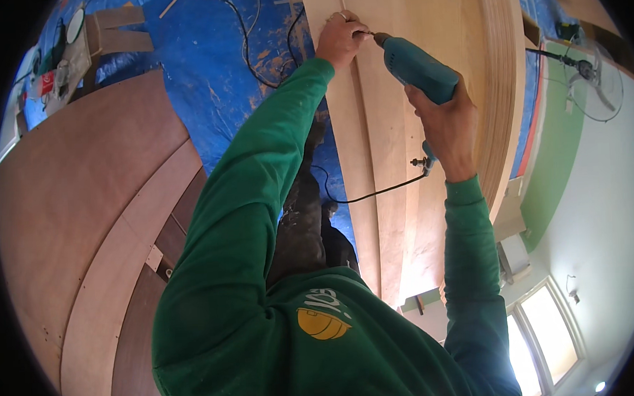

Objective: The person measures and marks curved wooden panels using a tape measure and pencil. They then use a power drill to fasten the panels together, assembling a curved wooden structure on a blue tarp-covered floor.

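In my right hand is a teal corded power drill, my fingers wrapped round its grip. Its dark chuck points left, toward the fingertips of my left hand. That hand rests at the left edge of a large pale wooden panel. Its fingers are pinched together just at the tip of the drill bit; whatever is between them is too small to make out. A black cord runs from the drill's base across the panel and off its left side.
A blue tarp covers the floor, with black cables lying on it. Curved brown wooden panels stand at the left. A cluttered small table is at the far left. On the right are a green and white wall and a window.
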`<act>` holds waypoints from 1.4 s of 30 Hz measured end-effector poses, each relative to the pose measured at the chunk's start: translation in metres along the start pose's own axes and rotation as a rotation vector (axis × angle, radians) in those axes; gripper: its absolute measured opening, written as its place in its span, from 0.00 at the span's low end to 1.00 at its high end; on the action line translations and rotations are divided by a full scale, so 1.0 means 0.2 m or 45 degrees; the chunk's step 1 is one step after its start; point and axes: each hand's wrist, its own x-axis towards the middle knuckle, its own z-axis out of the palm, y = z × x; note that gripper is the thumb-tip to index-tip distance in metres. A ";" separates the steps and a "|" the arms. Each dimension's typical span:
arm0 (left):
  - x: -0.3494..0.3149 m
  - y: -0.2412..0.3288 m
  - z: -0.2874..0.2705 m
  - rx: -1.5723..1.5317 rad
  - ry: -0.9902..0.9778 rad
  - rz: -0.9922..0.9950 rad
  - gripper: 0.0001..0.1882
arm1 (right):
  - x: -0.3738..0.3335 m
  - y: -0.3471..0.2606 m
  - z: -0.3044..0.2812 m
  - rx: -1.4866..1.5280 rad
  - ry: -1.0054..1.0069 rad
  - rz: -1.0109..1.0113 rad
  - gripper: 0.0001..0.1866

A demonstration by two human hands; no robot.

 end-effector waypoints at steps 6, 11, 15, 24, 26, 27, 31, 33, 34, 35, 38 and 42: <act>0.01 -0.03 0.00 -0.033 -0.065 -0.068 0.07 | 0.02 -0.05 0.01 -0.129 -0.038 0.039 0.32; 0.01 -0.01 0.00 -0.039 -0.019 -0.009 0.06 | 0.00 -0.07 0.00 0.020 -0.016 0.084 0.31; 0.01 0.01 0.01 -0.074 -0.009 -0.045 0.06 | 0.01 -0.07 0.00 -0.002 -0.014 0.064 0.30; 0.03 0.01 -0.04 -0.054 -0.014 0.033 0.06 | 0.09 -0.19 -0.02 -0.111 -0.107 0.062 0.30; 0.03 0.03 -0.05 -0.051 -0.053 -0.015 0.06 | 0.12 -0.18 -0.03 -0.122 -0.108 0.044 0.30; 0.04 0.02 -0.05 -0.046 -0.071 -0.037 0.05 | 0.14 -0.18 -0.03 -0.124 -0.107 0.032 0.30; 0.18 -0.06 -0.17 0.216 -0.272 0.115 0.14 | 0.26 -0.23 -0.05 -0.243 -0.176 -0.059 0.28; 0.37 0.04 -0.31 0.472 -0.228 0.263 0.26 | 0.28 -0.23 -0.08 -0.256 -0.172 -0.095 0.28; 0.44 0.02 -0.34 0.647 -0.325 0.256 0.33 | 0.27 -0.25 -0.08 -0.248 -0.212 -0.048 0.28; 0.55 -0.03 -0.35 0.826 -0.413 0.250 0.40 | 0.29 -0.28 -0.09 -0.239 -0.246 -0.013 0.28; 0.65 0.01 -0.38 0.915 -0.667 0.130 0.50 | 0.29 -0.25 -0.09 -0.241 -0.234 -0.045 0.27; 0.67 0.17 -0.42 0.989 -0.830 0.021 0.51 | 0.25 -0.25 -0.12 -0.074 -0.271 0.078 0.26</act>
